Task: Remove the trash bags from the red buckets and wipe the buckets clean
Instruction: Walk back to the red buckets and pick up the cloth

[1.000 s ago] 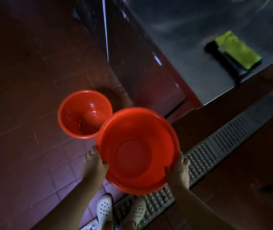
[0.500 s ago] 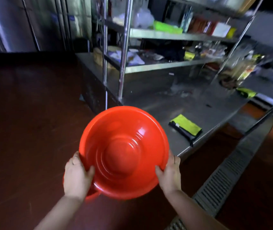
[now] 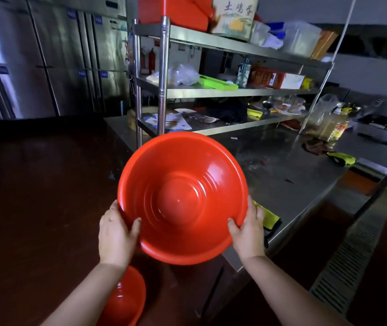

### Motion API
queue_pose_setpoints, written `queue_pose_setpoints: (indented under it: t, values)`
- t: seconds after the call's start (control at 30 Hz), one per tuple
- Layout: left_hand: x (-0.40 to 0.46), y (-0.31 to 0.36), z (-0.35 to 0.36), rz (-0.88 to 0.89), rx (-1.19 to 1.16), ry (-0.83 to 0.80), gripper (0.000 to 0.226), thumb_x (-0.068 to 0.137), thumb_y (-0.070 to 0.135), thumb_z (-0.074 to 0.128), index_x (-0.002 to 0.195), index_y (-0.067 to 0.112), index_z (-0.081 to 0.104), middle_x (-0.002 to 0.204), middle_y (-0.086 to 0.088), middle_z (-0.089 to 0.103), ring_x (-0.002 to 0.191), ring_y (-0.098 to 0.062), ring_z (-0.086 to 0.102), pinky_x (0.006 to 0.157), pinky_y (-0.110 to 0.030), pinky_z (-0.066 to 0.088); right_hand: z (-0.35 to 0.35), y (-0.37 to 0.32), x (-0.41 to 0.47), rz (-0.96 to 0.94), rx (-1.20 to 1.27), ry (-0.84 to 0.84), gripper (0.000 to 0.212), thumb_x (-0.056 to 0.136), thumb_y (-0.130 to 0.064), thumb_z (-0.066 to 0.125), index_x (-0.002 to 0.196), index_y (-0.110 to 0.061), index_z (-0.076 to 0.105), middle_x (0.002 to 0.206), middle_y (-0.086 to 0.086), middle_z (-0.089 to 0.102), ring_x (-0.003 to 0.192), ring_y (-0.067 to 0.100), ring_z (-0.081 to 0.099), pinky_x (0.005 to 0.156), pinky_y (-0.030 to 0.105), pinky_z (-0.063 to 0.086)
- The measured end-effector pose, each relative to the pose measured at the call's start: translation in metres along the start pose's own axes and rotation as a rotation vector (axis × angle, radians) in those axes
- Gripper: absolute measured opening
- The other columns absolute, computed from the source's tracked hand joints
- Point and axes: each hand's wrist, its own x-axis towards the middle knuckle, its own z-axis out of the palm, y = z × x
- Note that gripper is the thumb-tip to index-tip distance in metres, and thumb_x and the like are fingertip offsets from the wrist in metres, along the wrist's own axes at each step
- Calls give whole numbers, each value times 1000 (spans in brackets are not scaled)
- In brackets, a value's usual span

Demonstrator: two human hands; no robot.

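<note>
I hold a wide red bucket up in front of me at chest height, its open inside turned toward me and empty, with no bag in it. My left hand grips its left rim, thumb inside. My right hand grips the lower right rim the same way. A second red bucket stands on the dark floor below my left forearm, partly hidden by it. A yellow-green cloth lies on the steel table edge just behind my right hand.
A steel worktable runs to the right, with loaded steel shelves above it. Steel fridge doors line the back left. A floor drain grate runs along the right. Another yellow cloth lies farther along the table.
My view has risen from the floor to the table and shelves. Both hands lifted the red bucket from low over the drain to chest height; the second bucket dropped to the frame's bottom.
</note>
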Motion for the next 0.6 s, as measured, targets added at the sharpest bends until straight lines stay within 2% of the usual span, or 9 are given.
queue_pose_setpoints:
  t: [0.13,0.3,0.47,0.6]
  values:
    - [24,31,53,-26,10,-2,74,81,20,71,138,-7,33,122,-27,52,119,-41,45,101,-47,38,3,37,59,-35,17,14,73,82,-9,67,144,-8,29,127,15,37,107,31,55,86,24,41]
    - [53,74,125,-119,0,-3,74,81,20,70,140,-3,31,125,-25,50,120,-38,44,102,-46,38,9,84,140,-73,51,10,69,79,-6,69,139,-5,36,123,16,39,96,35,60,80,35,51]
    - [77,106,182,-230,-25,26,74,81,18,71,140,-1,31,128,-25,50,122,-38,44,102,-45,39,21,121,210,-101,50,-21,62,80,-8,69,135,-4,41,124,17,40,95,38,60,77,42,52]
    - [87,124,216,-345,-23,73,82,81,24,71,145,9,22,139,-17,43,128,-34,37,97,-49,40,33,138,248,-160,63,-57,59,80,-8,68,133,-4,42,127,17,38,99,37,59,81,41,50]
